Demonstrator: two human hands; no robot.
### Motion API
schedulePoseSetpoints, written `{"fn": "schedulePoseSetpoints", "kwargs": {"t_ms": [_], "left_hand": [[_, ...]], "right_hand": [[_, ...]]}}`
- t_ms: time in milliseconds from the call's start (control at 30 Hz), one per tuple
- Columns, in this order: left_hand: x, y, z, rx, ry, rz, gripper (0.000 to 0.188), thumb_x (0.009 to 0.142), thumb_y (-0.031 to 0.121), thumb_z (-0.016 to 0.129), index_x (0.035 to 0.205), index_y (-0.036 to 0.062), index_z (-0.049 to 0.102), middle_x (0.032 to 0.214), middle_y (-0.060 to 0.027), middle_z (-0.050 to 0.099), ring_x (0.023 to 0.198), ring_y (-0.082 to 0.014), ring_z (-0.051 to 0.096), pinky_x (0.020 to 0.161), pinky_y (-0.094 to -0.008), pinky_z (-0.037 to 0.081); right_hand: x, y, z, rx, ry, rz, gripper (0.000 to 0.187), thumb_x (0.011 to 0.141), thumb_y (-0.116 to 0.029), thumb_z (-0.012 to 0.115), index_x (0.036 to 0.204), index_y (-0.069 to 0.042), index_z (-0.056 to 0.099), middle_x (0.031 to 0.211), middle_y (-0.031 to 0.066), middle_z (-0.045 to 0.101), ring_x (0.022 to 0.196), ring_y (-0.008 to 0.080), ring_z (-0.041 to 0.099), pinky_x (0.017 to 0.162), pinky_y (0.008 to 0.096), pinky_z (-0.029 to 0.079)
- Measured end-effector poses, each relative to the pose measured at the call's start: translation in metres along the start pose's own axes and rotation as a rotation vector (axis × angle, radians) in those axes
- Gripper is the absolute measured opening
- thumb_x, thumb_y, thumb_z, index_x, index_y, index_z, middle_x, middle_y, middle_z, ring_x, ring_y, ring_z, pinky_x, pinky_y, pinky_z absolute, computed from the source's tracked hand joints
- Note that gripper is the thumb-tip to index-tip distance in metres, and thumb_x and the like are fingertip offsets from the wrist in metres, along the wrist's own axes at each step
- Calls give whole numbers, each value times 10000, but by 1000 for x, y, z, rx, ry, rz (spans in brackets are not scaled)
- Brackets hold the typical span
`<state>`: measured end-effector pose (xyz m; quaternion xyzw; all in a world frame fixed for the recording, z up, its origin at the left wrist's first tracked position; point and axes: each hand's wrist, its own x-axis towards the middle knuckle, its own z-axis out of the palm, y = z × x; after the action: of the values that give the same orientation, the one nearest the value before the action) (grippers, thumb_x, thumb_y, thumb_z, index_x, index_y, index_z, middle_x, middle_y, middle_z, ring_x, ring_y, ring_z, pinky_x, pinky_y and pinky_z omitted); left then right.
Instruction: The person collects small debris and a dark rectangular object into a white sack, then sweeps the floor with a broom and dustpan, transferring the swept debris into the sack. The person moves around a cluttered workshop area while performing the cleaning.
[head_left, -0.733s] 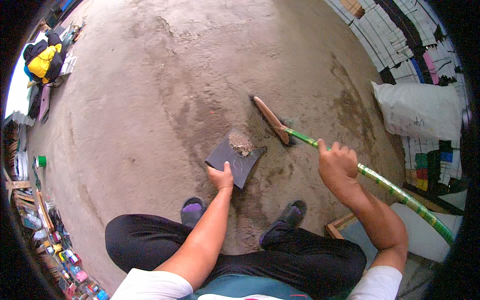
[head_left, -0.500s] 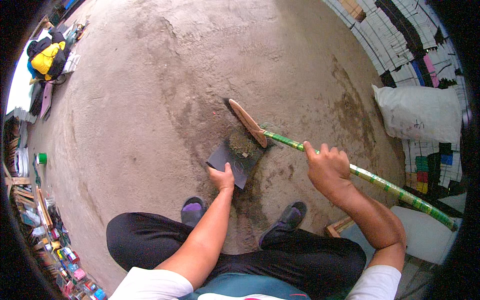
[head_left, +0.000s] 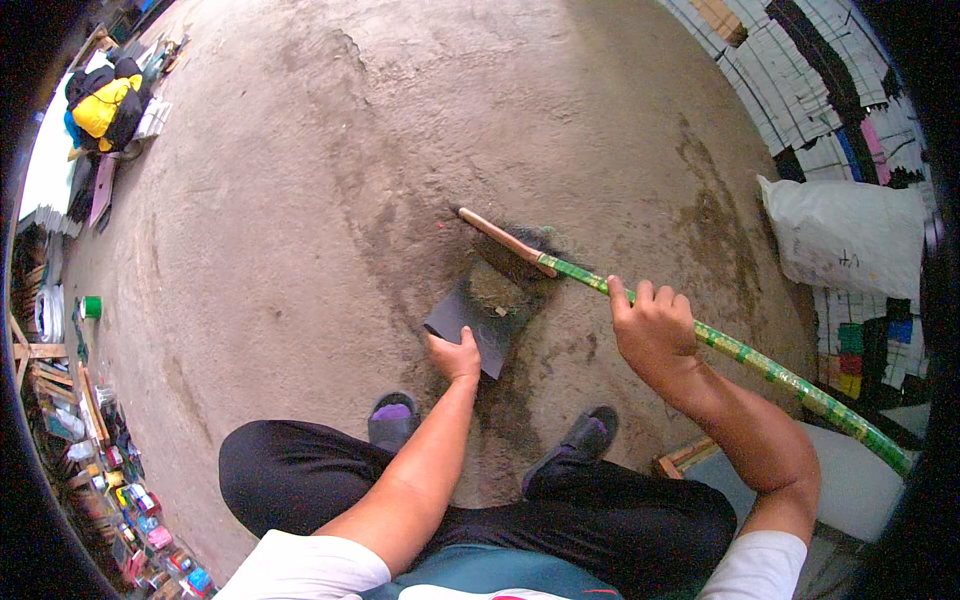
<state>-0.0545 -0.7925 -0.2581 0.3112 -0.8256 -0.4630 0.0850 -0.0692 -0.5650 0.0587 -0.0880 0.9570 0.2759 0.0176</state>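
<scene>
My left hand grips the near edge of a dark grey flat sheet, thumb on top, with the sheet low against the concrete floor. A heap of dusty sweepings lies on the sheet's far part. My right hand is closed around the green patterned handle of a broom, its thumb along the top. The broom's head, with a light brown upper edge and dark bristles, stands just beyond the heap. Its bristles are partly hidden behind that edge.
My sandalled feet are planted behind the sheet. A stuffed white sack and stacked white sheets stand at the right. Along the left lie a small green roll, wood pieces and several colourful small items; a black and yellow bundle sits farther up.
The broom head has tilted, its outer end shifting slightly down and its handle end to the right, showing more bristles. Both hands keep their grips; the whole view has shifted slightly.
</scene>
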Motion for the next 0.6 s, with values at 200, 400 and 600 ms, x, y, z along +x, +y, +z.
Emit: {"fn": "schedulePoseSetpoints", "kwargs": {"t_ms": [200,400,600], "left_hand": [[-5,20,-11,-2,-25,-57,650,745,220,810,1253,-38,498,1124,-263,651,1045,-449,624,878,-480,490],[-5,12,-8,125,-1,-49,679,752,227,808,1283,-43,482,1180,-277,626,1104,-447,601,925,-476,471],[-5,14,-10,33,-32,-28,692,753,209,795,1302,-58,470,1148,-273,627,1083,-443,605,923,-474,473]], "right_hand": [[-1,3,-13,195,-45,2,340,846,-208,626,1178,-248,691,758,45,592,650,252,621,565,394,466],[0,28,-41,216,-89,115,328,886,-270,642,1213,-294,666,781,57,599,658,278,626,581,436,477],[3,57,-27,52,-62,194,365,879,-278,655,1244,-296,653,814,59,603,702,267,630,590,425,471]]}}
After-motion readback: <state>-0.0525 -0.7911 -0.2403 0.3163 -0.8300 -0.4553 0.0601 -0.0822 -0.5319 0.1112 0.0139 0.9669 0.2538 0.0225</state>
